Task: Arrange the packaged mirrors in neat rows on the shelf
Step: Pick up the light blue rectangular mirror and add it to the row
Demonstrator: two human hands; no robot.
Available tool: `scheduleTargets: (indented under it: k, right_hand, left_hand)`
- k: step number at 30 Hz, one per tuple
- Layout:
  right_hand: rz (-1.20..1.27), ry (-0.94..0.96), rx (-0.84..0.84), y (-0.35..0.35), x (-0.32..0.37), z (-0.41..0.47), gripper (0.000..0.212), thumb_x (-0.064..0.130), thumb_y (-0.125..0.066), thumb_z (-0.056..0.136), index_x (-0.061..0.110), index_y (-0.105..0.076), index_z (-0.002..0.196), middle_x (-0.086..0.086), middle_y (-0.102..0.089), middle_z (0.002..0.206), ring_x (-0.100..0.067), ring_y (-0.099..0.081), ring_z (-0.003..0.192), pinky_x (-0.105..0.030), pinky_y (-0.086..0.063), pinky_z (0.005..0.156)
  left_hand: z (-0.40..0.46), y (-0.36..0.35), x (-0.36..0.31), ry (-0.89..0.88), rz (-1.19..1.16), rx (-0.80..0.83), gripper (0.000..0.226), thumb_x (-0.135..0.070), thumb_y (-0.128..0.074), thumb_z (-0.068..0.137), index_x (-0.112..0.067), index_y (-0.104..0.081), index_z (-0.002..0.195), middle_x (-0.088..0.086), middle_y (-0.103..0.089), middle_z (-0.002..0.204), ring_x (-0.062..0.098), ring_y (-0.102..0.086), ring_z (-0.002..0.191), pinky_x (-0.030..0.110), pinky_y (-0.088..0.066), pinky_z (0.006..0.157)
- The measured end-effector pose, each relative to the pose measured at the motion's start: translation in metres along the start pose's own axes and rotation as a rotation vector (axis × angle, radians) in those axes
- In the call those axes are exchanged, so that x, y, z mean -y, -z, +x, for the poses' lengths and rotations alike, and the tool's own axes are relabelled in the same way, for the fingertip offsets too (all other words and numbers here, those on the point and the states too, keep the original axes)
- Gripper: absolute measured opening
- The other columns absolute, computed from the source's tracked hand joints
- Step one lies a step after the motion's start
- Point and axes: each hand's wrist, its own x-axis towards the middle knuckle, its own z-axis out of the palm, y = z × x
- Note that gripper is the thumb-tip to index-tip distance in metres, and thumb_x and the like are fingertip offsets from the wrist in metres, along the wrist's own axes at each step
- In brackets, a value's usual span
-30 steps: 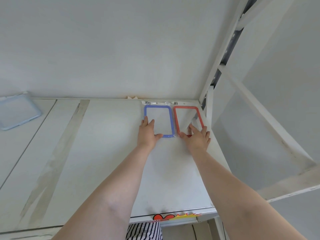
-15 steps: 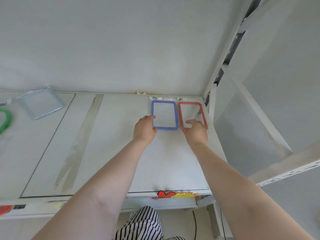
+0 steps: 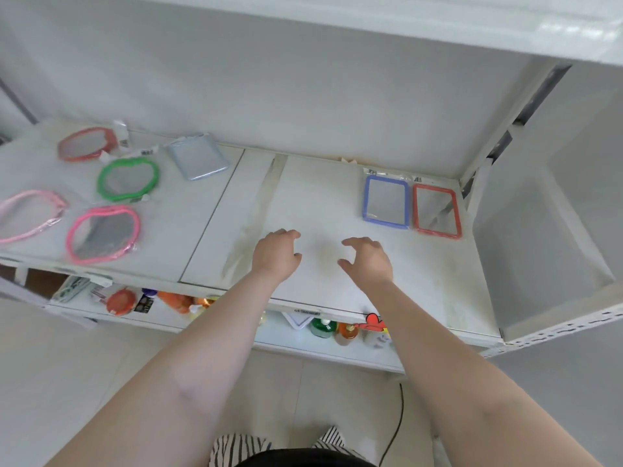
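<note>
Left of the grey rectangular mirror (image 3: 198,157), four oval mirrors lie loose; the hot-pink one (image 3: 102,233) probably comes next, nearer the left hand (image 3: 276,254). Both it and the right hand (image 3: 367,259) hang loosely curled, empty.

Pale pink mirror (image 3: 28,215) is cut off by the left edge, so I only get part of its frame. Red oval mirror (image 3: 87,143) and the labels beside it are blurred; I can't read any print. Lower shelf (image 3: 323,347) is mostly hidden behind the top shelf (image 3: 337,203) and my forearms; the bottles (image 3: 333,326) there show only their tops, and the items at its left end are too blurred to identify. Sticker (image 3: 372,321) on the shelf edge is partly covered by my right arm. Striped cloth (image 3: 241,449) at the bottom is cropped. Tags on the blue mirror (image 3: 386,202) and the red mirror (image 3: 437,210) are too small to read.
</note>
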Motion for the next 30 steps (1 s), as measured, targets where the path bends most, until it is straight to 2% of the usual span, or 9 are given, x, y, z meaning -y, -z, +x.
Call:
scheduleTargets:
  k: [6, 12, 17, 22, 25, 30]
  right_hand:
    - [-0.091, 0.093, 0.006, -0.031, 0.086, -0.025, 0.046, 0.027, -0.062, 0.088, 0.025, -0.053, 0.133, -0.002, -0.055, 0.133, -0.022, -0.045, 0.125, -0.033, -0.042, 0.096]
    - [-0.130, 0.186, 0.049, -0.093, 0.198, -0.060, 0.047, 0.027, -0.061, 0.088, 0.026, -0.052, 0.134, -0.001, -0.052, 0.136, -0.022, -0.043, 0.126, -0.033, -0.039, 0.100]
    - [-0.146, 0.260, 0.075, -0.133, 0.281, -0.080, 0.048, 0.025, -0.062, 0.088, 0.025, -0.052, 0.135, -0.003, -0.052, 0.136, -0.023, -0.043, 0.128, -0.034, -0.039, 0.101]
    - [-0.199, 0.277, 0.097, -0.156, 0.330, -0.080, 0.049, 0.026, -0.062, 0.089, 0.027, -0.050, 0.136, -0.003, -0.052, 0.135, -0.023, -0.043, 0.127, -0.035, -0.040, 0.101]
    - [-0.244, 0.303, 0.112, -0.165, 0.346, -0.067, 0.049, 0.027, -0.061, 0.089, 0.027, -0.049, 0.136, -0.002, -0.051, 0.137, -0.023, -0.042, 0.128, -0.035, -0.038, 0.102]
    - [-0.247, 0.333, 0.092, -0.174, 0.363, -0.024, 0.049, 0.027, -0.062, 0.087, 0.028, -0.051, 0.135, -0.001, -0.052, 0.136, -0.023, -0.044, 0.127, -0.034, -0.038, 0.102]
  left_hand:
    - [-0.044, 0.032, 0.080, -0.030, 0.072, -0.015, 0.052, -0.024, -0.057, 0.087, -0.022, -0.047, 0.138, 0.006, -0.058, 0.129, 0.027, -0.054, 0.120, 0.034, -0.042, 0.096]
    - [-0.108, 0.071, 0.211, 0.011, 0.092, -0.008, 0.054, -0.017, -0.057, 0.084, -0.021, -0.048, 0.138, 0.006, -0.057, 0.130, 0.028, -0.054, 0.118, 0.034, -0.042, 0.095]
    - [-0.142, 0.107, 0.301, 0.075, 0.101, -0.039, 0.054, -0.021, -0.060, 0.085, -0.021, -0.048, 0.137, 0.007, -0.056, 0.134, 0.029, -0.053, 0.122, 0.037, -0.043, 0.096]
    - [-0.150, 0.128, 0.341, 0.061, 0.096, -0.092, 0.053, -0.022, -0.063, 0.083, -0.020, -0.053, 0.134, 0.007, -0.060, 0.131, 0.030, -0.056, 0.119, 0.038, -0.047, 0.092]
    - [-0.140, 0.131, 0.354, 0.034, 0.108, -0.101, 0.052, -0.019, -0.064, 0.081, -0.018, -0.054, 0.132, 0.010, -0.063, 0.122, 0.033, -0.059, 0.112, 0.037, -0.048, 0.087]
    - [-0.095, 0.135, 0.373, 0.008, 0.171, -0.091, 0.036, -0.013, -0.059, 0.078, -0.012, -0.061, 0.114, 0.010, -0.067, 0.106, 0.032, -0.062, 0.098, 0.033, -0.046, 0.074]
